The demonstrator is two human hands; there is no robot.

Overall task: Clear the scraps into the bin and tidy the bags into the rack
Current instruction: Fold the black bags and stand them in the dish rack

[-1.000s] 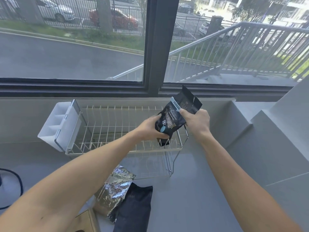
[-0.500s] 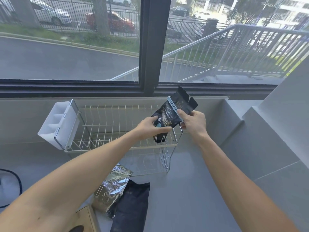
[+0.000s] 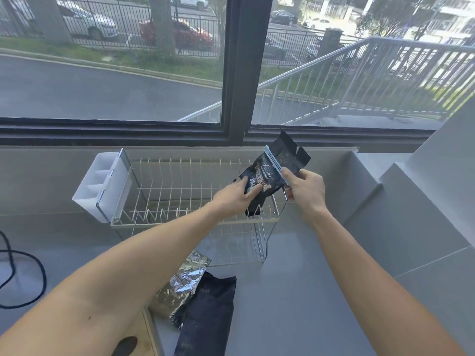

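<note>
A black printed bag point(image 3: 272, 173) with a pale blue clip across its top stands tilted at the right end of the white wire rack point(image 3: 180, 191). Its lower end sits down among the rack's wires. My left hand point(image 3: 236, 196) presses on the bag's lower front. My right hand point(image 3: 305, 188) grips the bag's right edge at the clip. On the grey counter nearer to me lie a crumpled silver foil bag point(image 3: 182, 283) and a flat black bag point(image 3: 208, 314), side by side and overlapping.
A white divided holder point(image 3: 100, 181) hangs on the rack's left end. A black cable point(image 3: 25, 273) loops at the left edge. A wooden board corner point(image 3: 144, 337) shows at the bottom. A stepped grey wall point(image 3: 401, 201) rises on the right; the window is behind.
Both hands have lowered the clipped black bag into the right end of the rack. My left hand has slid from its side onto its lower front.
</note>
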